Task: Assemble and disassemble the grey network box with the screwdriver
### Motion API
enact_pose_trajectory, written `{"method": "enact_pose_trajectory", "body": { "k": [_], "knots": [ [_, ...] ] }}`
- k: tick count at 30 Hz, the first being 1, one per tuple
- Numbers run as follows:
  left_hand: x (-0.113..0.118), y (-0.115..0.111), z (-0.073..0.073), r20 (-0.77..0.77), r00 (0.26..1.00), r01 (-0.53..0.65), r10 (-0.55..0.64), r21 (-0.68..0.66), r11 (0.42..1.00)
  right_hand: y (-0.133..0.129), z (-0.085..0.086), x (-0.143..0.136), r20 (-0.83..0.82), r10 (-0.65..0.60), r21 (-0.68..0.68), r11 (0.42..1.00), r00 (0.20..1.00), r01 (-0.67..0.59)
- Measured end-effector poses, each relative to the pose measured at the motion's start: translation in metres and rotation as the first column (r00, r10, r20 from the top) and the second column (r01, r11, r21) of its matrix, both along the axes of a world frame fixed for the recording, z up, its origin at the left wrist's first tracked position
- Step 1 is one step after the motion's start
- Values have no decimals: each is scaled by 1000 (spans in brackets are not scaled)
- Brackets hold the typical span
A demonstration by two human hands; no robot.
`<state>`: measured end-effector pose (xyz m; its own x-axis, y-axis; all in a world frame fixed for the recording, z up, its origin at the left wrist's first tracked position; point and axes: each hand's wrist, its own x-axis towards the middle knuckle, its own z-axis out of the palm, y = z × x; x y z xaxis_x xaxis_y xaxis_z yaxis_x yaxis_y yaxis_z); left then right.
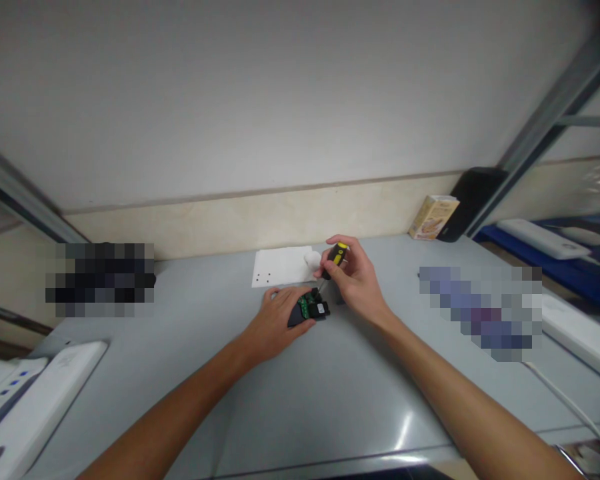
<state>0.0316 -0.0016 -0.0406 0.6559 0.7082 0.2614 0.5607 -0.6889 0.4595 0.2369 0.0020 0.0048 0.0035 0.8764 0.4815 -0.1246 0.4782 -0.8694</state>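
Observation:
My left hand (283, 313) is wrapped round a small dark device with an exposed green circuit board (306, 307), pressed against the grey table. In my right hand (356, 277) is a black and yellow screwdriver (336, 259), tilted, its thin shaft pointing down at the far edge of the board. Whether the tip touches a screw is too small to tell. Behind the hands lies a white sheet of paper (280, 265) with several small dark dots on it. A small white round thing (313, 259) sits at the sheet's right side, partly hidden by my right fingers.
A yellow box (434, 217) and a black panel (473, 200) lean at the back right. White power strips (55, 400) lie at the left edge and right side (580, 333), with a white cable (570, 393). Blurred-out items rest left and right. A wall (260, 220) closes the back.

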Motion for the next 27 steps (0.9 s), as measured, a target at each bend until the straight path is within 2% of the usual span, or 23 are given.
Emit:
{"method": "enact_pose_trajectory", "body": {
  "k": [16, 22, 27],
  "knots": [
    [-2, 1, -1, 27, 999, 22, -22, 12, 1000, 0, -2, 0, 1, 44, -4, 999, 999, -44],
    [-2, 1, 0, 10, 1000, 23, -23, 6, 1000, -1, -2, -1, -5, 15, -9, 1000, 1000, -15],
    [-2, 0, 1, 16, 1000, 22, -22, 8, 1000, -2, -1, -1, 20, 56, -10, 998, 998, -56]
  ]
}}
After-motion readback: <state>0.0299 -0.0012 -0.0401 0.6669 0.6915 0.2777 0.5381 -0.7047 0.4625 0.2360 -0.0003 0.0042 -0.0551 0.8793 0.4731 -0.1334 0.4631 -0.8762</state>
